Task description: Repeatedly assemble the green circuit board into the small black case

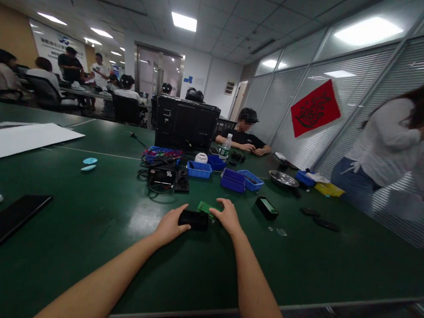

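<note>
A black rectangular case [194, 221] lies on the green table in front of me. My left hand [173, 224] grips its left end, thumb at the near side and fingers at the far side. Just beyond the case is a green circuit board [205, 208], held at its right side between the thumb and fingers of my right hand [226, 216]. To the right, a black case with a green face [267, 208] sits on the table. Small clear pieces [281, 232] lie nearer to me on that side.
Blue bins [199, 170], a tangle of cables with a black device [162, 175], a bottle [226, 146] and a metal bowl [284, 179] stand farther back. Flat black panel [4, 222] at left. One person sits across the table; another stands at right.
</note>
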`<state>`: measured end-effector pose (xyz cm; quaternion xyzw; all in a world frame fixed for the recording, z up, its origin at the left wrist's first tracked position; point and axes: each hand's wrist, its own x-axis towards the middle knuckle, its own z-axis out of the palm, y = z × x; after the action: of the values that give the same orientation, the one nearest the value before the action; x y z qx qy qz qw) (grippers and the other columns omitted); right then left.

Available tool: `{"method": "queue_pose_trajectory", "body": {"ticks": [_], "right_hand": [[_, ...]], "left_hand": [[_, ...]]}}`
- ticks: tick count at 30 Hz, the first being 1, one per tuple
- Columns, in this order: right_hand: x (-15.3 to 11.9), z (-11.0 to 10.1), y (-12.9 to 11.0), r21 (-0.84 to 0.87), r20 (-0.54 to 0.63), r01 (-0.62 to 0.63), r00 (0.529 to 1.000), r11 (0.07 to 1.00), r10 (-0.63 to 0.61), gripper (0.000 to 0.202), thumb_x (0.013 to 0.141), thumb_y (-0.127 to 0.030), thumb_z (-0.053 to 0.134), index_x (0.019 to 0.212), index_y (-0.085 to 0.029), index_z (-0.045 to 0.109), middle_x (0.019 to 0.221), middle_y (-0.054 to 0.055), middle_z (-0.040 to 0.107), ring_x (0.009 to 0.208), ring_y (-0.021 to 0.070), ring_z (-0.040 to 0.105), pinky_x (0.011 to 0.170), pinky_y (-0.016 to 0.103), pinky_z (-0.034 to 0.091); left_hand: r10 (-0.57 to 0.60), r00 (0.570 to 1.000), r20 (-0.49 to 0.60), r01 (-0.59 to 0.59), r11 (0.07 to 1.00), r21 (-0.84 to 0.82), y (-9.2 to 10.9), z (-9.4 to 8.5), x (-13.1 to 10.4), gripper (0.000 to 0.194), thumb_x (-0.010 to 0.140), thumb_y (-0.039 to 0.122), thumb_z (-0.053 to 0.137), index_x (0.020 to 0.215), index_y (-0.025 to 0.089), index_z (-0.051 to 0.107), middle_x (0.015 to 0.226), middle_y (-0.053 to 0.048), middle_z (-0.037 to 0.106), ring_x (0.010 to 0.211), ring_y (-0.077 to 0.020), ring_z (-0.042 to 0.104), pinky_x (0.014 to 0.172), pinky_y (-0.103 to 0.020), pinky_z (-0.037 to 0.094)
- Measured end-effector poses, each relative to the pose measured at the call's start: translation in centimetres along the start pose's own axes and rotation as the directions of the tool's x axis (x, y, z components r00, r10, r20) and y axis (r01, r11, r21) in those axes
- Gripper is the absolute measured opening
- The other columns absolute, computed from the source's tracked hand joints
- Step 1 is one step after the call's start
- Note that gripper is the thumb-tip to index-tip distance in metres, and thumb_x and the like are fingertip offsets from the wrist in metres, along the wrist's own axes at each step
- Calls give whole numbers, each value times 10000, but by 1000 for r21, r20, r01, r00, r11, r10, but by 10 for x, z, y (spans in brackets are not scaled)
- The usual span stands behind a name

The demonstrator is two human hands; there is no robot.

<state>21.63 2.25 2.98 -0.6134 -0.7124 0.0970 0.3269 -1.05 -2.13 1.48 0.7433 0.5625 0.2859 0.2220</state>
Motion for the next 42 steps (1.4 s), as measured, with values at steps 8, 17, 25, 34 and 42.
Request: {"method": "queue_pose_trajectory", "body": {"ticks": [8, 17, 25, 34, 42], "right_hand": [[1, -10, 3, 106, 234, -18, 972, 994, -8, 457, 624, -355, 686, 1017, -133, 614, 909, 68, 585, 780, 152, 535, 713, 268, 413], [2, -10, 4, -41, 153, -5, 988, 999, 11, 386, 591, -210, 679, 967, -130, 640, 889, 76, 562, 842, 186, 524, 788, 308, 393], [-7, -18, -24, 773, 164, -99, 985, 627, -46, 474, 661, -363, 628, 1086, -160, 568, 956, 71, 623, 841, 191, 578, 739, 327, 437], [-15, -24, -44, 548, 328, -81, 936, 833, -124, 379, 619, -259, 657, 981, -152, 629, 801, 3, 598, 584, 89, 486, 618, 249, 404], [-16, -18, -51, 407, 266, 66, 946, 911, -187, 340, 640, -234, 638, 976, -182, 633, 887, 19, 574, 727, 123, 498, 691, 257, 408]], "left_hand": [[0, 1000, 2, 0, 1000, -8, 2, -1, -1, 711, 654, 298, 634, 1303, 216, 356, 1213, -72, 528, 1090, -214, 487, 936, -306, 342], [22, 1000, -6, -22, 1000, 1, -2, 1, 1, 730, 648, 299, 642, 1310, 223, 344, 1203, -67, 531, 1079, -210, 490, 922, -298, 350], [-1, 1000, -5, 1, 1000, 2, 2, -1, 0, 720, 650, 297, 644, 1304, 222, 351, 1157, -75, 554, 1047, -215, 510, 909, -308, 360], [32, 999, -20, -33, 999, -36, -3, 2, 2, 789, 635, 276, 656, 1329, 220, 287, 1212, -67, 529, 1076, -215, 497, 886, -300, 371], [20, 1000, -6, -20, 1000, -19, -6, 3, 3, 811, 637, 298, 653, 1340, 202, 260, 1202, -80, 536, 1078, -218, 505, 884, -297, 376]]}}
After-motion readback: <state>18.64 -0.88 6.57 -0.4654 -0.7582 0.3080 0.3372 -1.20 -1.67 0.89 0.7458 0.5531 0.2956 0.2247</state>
